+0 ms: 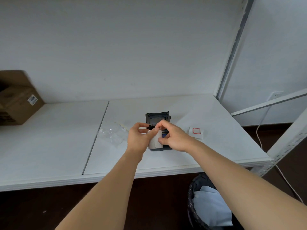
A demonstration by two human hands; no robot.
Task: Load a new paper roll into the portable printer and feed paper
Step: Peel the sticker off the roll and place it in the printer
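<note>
A small black portable printer [157, 117] sits on the white shelf [49, 146] with its lid tipped up and back. Just in front of it a white paper roll [156, 141] is held above the printer's body. My left hand [137, 138] grips the roll from the left, thumb across its top. My right hand [176, 136] pinches the roll's right side and upper edge with thumb and fingers. Both hands hide most of the printer's lower half and its paper bay.
A crumpled clear plastic bag [111, 134] lies left of the hands. A white label with a red frame [196, 131] lies to the right. A cardboard box [15, 98] stands at the far left. A lined bin [211, 206] stands below the shelf edge.
</note>
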